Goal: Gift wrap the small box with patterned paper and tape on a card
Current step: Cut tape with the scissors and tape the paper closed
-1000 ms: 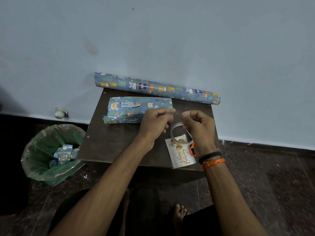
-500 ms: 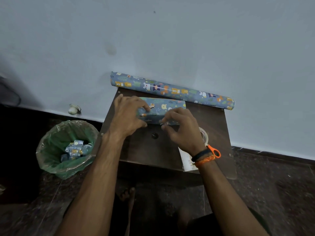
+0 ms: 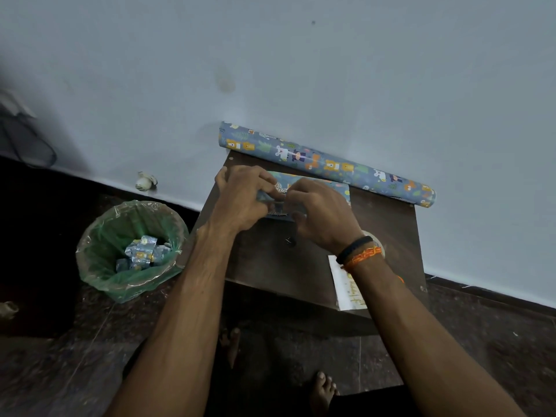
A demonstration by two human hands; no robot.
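- Head view: a small dark-brown worktop [image 3: 264,260] stands pushed up against a pale blue wall [image 3: 301,70], on a dark speckled floor [image 3: 60,371].
- Along the back edge of the worktop, touching the wall, lies a roll of patterned paper [image 3: 328,164], blue with little animals on it.
- To the left on the floor sits a bin [image 3: 102,236] lined with a green bag, with crumpled scraps of the same paper [image 3: 141,252] inside.
- A card [image 3: 346,284] lies at the near right corner of the worktop, partly under the right forearm; a tape roll [image 3: 379,242] just peeks out behind the right wrist.
- The wrapped box [image 3: 340,189] rests near the back of the worktop, just in front of the paper roll, mostly covered by both hands.
- The left hand [image 3: 243,200] lies over the box's left end, fingers [image 3: 266,182] curled down onto the paper.
- The right hand [image 3: 322,215] covers the middle and front, fingers bent and pressing on the top, thumb hooked at the near edge.
- The right wrist wears a black band and an orange thread [image 3: 361,254].
- Bare toes [image 3: 323,386] show on the floor below.
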